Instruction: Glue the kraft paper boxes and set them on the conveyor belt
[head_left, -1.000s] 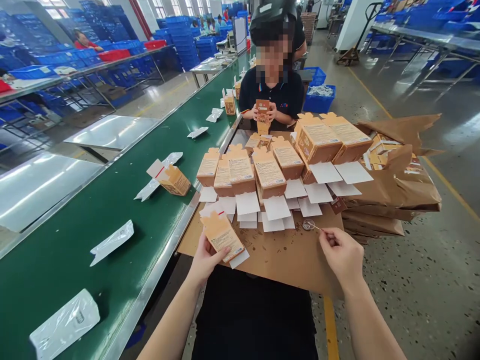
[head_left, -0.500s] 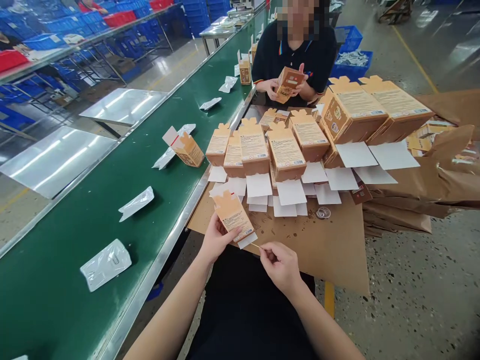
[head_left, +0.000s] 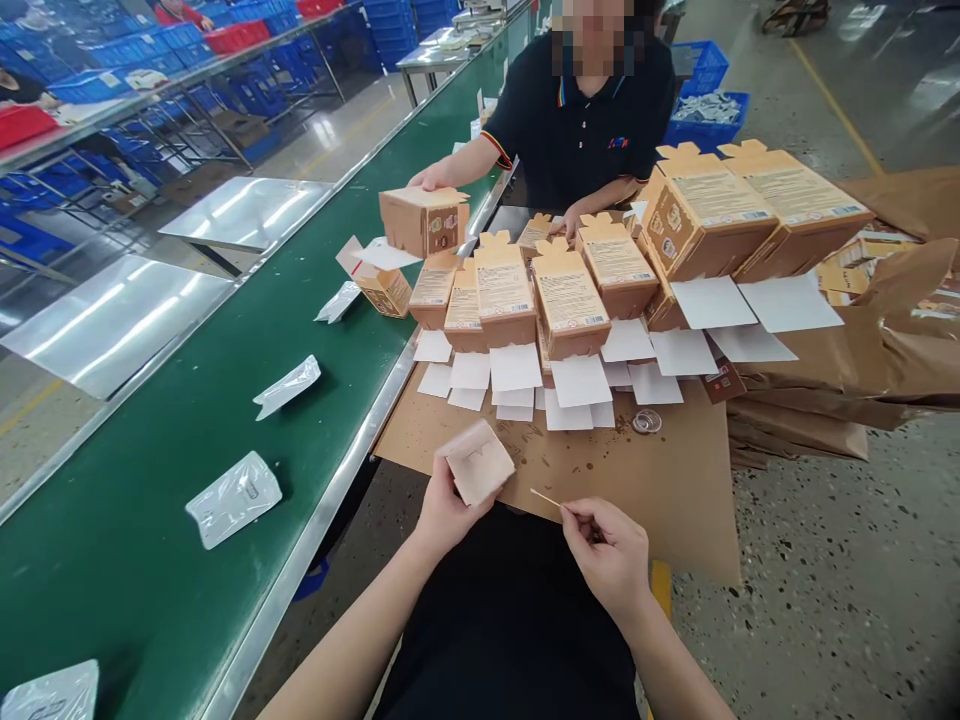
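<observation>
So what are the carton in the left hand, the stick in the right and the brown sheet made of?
The carton in the left hand: thin paperboard, matt, pale unprinted face, folded flaps. The stick pinched by the right hand: pale, thin; probably wood or bamboo, too small to tell. The sheet: brown kraft paper or card, matt, with dark spots.

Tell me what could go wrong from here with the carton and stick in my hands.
The thin stick is pinched only at its end by the right hand; it may slip or snap. The left hand holds the carton above the near edge of the cardboard sheet, so a loose grip could drop it to the floor.
</observation>
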